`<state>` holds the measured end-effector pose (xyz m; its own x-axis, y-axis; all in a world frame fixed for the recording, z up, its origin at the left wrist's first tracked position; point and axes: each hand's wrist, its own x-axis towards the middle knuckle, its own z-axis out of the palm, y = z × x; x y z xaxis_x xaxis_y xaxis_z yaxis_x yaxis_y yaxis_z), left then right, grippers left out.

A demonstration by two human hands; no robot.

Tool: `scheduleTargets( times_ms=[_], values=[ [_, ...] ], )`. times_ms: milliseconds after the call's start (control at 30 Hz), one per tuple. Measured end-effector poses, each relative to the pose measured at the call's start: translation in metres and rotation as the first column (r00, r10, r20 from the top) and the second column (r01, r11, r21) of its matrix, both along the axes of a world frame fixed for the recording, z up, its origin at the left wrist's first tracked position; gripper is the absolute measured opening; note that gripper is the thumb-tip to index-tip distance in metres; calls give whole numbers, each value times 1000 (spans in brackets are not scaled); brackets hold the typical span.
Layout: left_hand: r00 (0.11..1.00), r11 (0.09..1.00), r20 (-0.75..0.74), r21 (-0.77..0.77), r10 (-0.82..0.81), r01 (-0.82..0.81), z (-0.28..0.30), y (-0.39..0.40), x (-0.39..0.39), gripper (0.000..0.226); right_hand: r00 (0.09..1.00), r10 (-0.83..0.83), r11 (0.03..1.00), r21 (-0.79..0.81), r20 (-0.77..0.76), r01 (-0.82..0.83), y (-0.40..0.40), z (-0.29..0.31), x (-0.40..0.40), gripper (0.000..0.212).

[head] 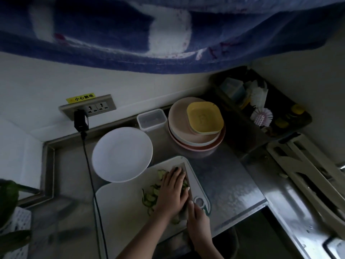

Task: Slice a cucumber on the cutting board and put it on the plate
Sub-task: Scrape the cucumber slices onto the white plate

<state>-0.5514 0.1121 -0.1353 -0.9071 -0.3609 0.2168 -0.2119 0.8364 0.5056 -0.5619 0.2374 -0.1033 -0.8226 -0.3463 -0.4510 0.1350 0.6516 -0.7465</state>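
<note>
One white plate (122, 154) sits at 11 o'clock from one cutting board (119, 202). The left hand (172, 191) lies flat on the cucumber slices (151, 195), too many to count. The right hand (197, 219) grips one knife (187, 176).

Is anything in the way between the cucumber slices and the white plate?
Nothing visible is. The cucumber slices lie on the cutting board, and the white plate sits right behind it, its rim overlapping the board's far edge. The left hand rests over some slices, and the right hand holds the knife.
</note>
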Motion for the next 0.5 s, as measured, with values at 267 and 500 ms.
scheduleTargets(
  times_ms=[267,500],
  values=[
    [978,986,-158,-78,134,-148,37,-66,-14,45,992,123,984,-127,-40,-127,-68,36,-24,26],
    [970,966,-81,-102,230,-238,34,-151,-1,42,985,172,976,-141,16,-168,-151,30,-18,36]
  ],
)
